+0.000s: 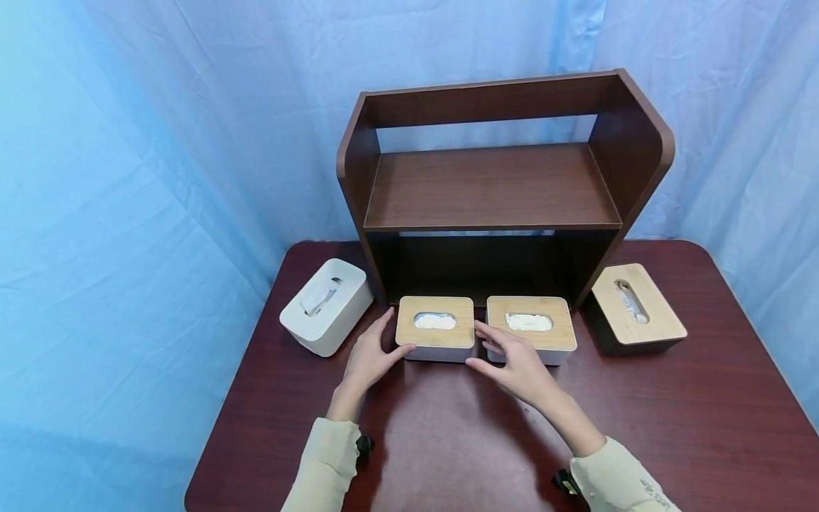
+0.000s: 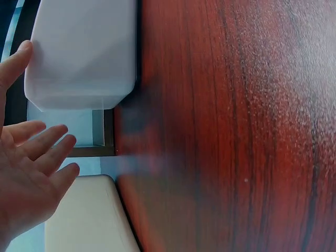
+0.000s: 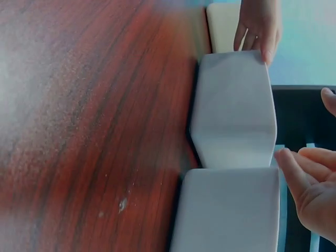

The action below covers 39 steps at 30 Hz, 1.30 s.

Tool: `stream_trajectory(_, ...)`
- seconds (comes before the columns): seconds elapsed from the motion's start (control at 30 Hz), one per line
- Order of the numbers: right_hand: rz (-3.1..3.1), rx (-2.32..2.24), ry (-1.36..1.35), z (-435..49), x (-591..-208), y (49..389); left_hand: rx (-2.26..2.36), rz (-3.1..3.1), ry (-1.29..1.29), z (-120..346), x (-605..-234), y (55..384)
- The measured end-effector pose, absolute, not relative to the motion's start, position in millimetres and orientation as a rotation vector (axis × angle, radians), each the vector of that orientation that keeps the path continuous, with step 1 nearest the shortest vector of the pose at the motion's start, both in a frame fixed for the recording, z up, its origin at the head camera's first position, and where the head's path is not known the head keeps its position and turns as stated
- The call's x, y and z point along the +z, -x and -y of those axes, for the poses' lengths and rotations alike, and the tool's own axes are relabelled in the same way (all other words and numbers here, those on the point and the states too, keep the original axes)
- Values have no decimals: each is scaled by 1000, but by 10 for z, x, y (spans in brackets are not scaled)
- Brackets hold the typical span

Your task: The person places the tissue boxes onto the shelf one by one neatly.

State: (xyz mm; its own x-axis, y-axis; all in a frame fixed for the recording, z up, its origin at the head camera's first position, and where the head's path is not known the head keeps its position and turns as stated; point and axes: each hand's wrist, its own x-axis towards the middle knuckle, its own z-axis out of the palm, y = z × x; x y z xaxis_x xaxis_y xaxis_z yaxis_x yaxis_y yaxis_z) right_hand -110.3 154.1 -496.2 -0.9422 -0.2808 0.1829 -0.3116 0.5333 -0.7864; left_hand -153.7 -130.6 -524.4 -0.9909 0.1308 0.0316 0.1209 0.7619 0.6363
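A tissue box with a pale wooden lid and light sides (image 1: 435, 353) stands before the shelf, between my two hands. At its left end is my left hand (image 1: 367, 359), fingers spread; its thumb (image 2: 18, 62) meets the upper front edge. My right hand (image 1: 521, 366) hovers by the gap between this box and a second wood-lidded tissue box (image 1: 563, 323), with thumb and fingers apart and nothing gripped. Fingertips (image 3: 283, 157) of the right hand lie close to the first box's top corner; contact is unclear. Tissue shows in both lid slots.
Behind stands a dark brown two-tier shelf (image 1: 493, 185). An all-white tissue box (image 1: 345, 313) sits angled at the left, and a wood-lidded box with dark sides (image 1: 640, 299) at the right. All are on a reddish-brown table (image 1: 448, 441) with blue curtains (image 1: 192, 142) around.
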Motion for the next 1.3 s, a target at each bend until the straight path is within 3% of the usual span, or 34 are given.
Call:
stream_trajectory(0.53, 2697, 1060, -413, -1237, -5001, 1078, 1171, -2948, -277, 1278, -5295, 1499)
stream_trajectory(0.83, 2504, 1115, -322, -1145, -5153, 1074, 1515, -2836, -202, 1212, -5324, 1431)
stream_trajectory(1.3, 2084, 1713, -226, -1125, -5228, 1138, 1789, -2799, -237, 1223, -5291, 1390)
